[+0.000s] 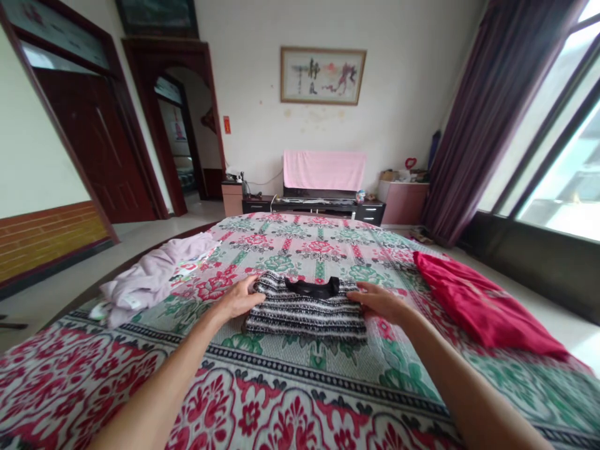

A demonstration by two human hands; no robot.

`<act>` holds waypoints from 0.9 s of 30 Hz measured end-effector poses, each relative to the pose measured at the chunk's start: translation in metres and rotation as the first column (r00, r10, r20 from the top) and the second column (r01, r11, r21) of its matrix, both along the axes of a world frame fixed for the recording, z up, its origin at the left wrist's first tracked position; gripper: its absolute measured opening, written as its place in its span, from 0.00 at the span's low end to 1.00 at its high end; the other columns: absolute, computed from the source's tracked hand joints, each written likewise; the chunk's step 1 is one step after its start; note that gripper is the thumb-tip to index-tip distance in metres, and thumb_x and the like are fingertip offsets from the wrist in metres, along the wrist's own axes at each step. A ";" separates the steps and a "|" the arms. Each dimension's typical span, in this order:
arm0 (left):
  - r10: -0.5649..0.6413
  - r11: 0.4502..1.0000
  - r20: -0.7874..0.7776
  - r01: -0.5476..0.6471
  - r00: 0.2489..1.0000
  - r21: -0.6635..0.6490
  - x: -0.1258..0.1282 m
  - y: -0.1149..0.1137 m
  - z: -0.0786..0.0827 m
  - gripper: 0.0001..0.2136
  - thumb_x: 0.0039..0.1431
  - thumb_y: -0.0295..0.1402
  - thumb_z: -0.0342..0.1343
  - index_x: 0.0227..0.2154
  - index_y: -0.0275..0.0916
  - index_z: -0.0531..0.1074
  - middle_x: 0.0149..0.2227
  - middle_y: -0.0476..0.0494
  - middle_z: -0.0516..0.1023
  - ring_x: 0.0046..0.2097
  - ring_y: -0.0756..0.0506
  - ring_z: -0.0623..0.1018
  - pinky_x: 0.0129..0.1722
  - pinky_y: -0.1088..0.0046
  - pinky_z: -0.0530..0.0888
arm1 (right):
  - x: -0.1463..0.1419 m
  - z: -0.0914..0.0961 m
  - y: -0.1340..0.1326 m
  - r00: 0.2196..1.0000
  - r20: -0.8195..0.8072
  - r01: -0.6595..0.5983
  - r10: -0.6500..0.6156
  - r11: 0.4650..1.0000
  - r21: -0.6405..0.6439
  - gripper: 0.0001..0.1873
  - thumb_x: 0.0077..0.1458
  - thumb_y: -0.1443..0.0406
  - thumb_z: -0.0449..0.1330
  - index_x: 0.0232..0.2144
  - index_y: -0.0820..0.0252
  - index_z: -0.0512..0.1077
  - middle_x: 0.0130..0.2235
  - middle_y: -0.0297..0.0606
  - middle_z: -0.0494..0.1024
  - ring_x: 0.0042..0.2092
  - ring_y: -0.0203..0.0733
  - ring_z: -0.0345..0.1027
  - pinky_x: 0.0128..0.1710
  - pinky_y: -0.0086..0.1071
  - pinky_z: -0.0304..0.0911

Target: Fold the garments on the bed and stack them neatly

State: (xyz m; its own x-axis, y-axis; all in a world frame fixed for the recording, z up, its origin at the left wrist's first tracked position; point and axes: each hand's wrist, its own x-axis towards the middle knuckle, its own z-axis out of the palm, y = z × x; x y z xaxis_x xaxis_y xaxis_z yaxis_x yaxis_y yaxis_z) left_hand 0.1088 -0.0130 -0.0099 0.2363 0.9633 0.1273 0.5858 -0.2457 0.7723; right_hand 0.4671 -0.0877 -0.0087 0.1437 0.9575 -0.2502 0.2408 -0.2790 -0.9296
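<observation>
Nearest lay the bed cover [317, 358], its lower band patterned in red and white, with a dark dotted stripe crossing beyond it. The two forearms reached in over this band from the bottom corners. Past the stripe, in the middle of the cover, a black-and-white striped knit garment [307, 317] lay folded into a wide, flat block, its black neckband [313, 289] at the far edge. The left hand [241, 299] had hold of its far left corner, partly closed, with the thumb on top and the fingers around the edge. The right hand [376, 301] held the far right corner in much the same way, thumb and fingers drawn nearly together on the knit; how firmly either one gripped could not be told. Well apart to the right, a red garment [482, 306] lay spread along the side of the bed, and on the left a pale lilac garment [152, 272] lay in a loose, crumpled heap. Beyond the bed stood a low black cabinet [375, 214], with a pink cloth [325, 170] draped above it. A purple curtain [487, 125] hung beside the window on the right, and a framed picture [323, 75] hung on the far wall.
</observation>
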 end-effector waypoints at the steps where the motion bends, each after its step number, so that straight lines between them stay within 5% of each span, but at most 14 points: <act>1: 0.063 0.997 -0.098 -0.058 0.993 0.052 0.000 -0.001 0.001 0.30 0.44 0.38 0.61 0.53 0.37 0.70 0.40 0.40 0.80 0.42 0.40 0.78 0.42 0.67 0.73 | 0.001 -0.002 0.002 0.996 0.085 0.031 -0.034 0.999 0.041 0.26 0.45 0.59 0.66 0.46 0.59 0.68 0.32 0.37 0.77 0.28 0.35 0.69 0.26 0.28 0.67; 3: 0.177 0.972 -0.220 -0.135 0.959 0.191 0.003 -0.003 0.004 0.30 0.48 0.39 0.58 0.56 0.36 0.68 0.44 0.36 0.79 0.46 0.38 0.77 0.47 0.62 0.72 | 0.003 -0.004 0.008 0.976 0.202 0.055 -0.082 0.989 0.136 0.29 0.46 0.57 0.65 0.50 0.60 0.68 0.33 0.39 0.78 0.28 0.36 0.69 0.26 0.28 0.66; 5: 0.192 0.919 -0.238 -0.090 0.952 0.383 0.010 -0.006 0.006 0.26 0.53 0.38 0.54 0.55 0.37 0.68 0.50 0.36 0.76 0.51 0.38 0.74 0.53 0.60 0.69 | 0.002 -0.006 0.016 0.960 0.251 0.063 -0.124 0.970 0.236 0.28 0.47 0.57 0.63 0.51 0.60 0.68 0.35 0.40 0.79 0.30 0.37 0.71 0.27 0.29 0.66; 9: -0.072 0.794 -0.279 0.224 0.958 0.565 0.027 -0.012 -0.006 0.19 0.58 0.37 0.51 0.51 0.39 0.73 0.56 0.39 0.72 0.58 0.41 0.69 0.60 0.61 0.64 | -0.003 -0.012 0.027 0.935 0.309 0.058 -0.177 0.931 0.360 0.25 0.48 0.59 0.61 0.49 0.61 0.71 0.40 0.42 0.80 0.37 0.41 0.73 0.36 0.33 0.68; 13: -0.120 0.830 -0.312 0.267 0.943 0.489 0.035 -0.017 -0.026 0.19 0.56 0.40 0.54 0.47 0.37 0.75 0.54 0.37 0.73 0.58 0.37 0.69 0.61 0.55 0.63 | -0.013 -0.018 0.031 0.855 0.473 -0.017 -0.213 0.900 0.436 0.20 0.47 0.62 0.59 0.44 0.59 0.74 0.36 0.39 0.80 0.38 0.44 0.73 0.41 0.36 0.66; 17: -0.142 0.923 -0.056 0.153 0.988 0.353 0.026 -0.011 -0.024 0.19 0.54 0.41 0.55 0.46 0.39 0.76 0.55 0.39 0.73 0.58 0.39 0.70 0.60 0.60 0.64 | -0.020 -0.018 0.031 0.857 0.450 0.029 -0.251 0.896 0.444 0.17 0.44 0.63 0.61 0.39 0.57 0.75 0.37 0.38 0.80 0.40 0.44 0.73 0.44 0.35 0.65; 21: 0.188 0.970 0.258 -0.219 0.948 0.100 0.003 0.004 -0.016 0.15 0.52 0.42 0.56 0.39 0.40 0.77 0.42 0.41 0.80 0.46 0.41 0.78 0.47 0.68 0.72 | -0.006 -0.013 0.028 0.866 0.368 0.166 -0.339 0.888 0.428 0.14 0.47 0.58 0.59 0.35 0.58 0.75 0.35 0.37 0.79 0.37 0.43 0.73 0.37 0.32 0.65; 23: 0.333 0.939 0.246 -0.343 0.910 -0.002 -0.007 0.008 -0.016 0.13 0.50 0.42 0.56 0.33 0.39 0.78 0.32 0.42 0.81 0.37 0.42 0.79 0.36 0.71 0.71 | 0.004 -0.009 0.026 0.827 0.434 0.183 -0.358 0.901 0.394 0.11 0.47 0.58 0.58 0.29 0.58 0.75 0.28 0.35 0.77 0.32 0.41 0.71 0.31 0.30 0.64; 27: 0.365 0.929 0.080 -0.368 0.927 0.024 -0.010 0.005 -0.016 0.15 0.49 0.47 0.55 0.21 0.40 0.76 0.23 0.44 0.77 0.31 0.43 0.76 0.29 0.72 0.65 | 0.012 -0.001 0.022 0.869 0.432 0.148 -0.239 0.961 0.233 0.13 0.48 0.56 0.59 0.25 0.60 0.74 0.22 0.34 0.74 0.24 0.36 0.67 0.21 0.26 0.59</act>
State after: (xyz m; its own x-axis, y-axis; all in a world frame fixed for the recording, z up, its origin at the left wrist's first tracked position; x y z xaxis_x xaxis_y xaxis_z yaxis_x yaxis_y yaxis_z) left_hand 0.0993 -0.0082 -0.0255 -0.1441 0.9750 0.1692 0.5830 -0.0545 0.8106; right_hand 0.4786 -0.0654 -0.0098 0.3849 0.9205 0.0676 0.6060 -0.1968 -0.7707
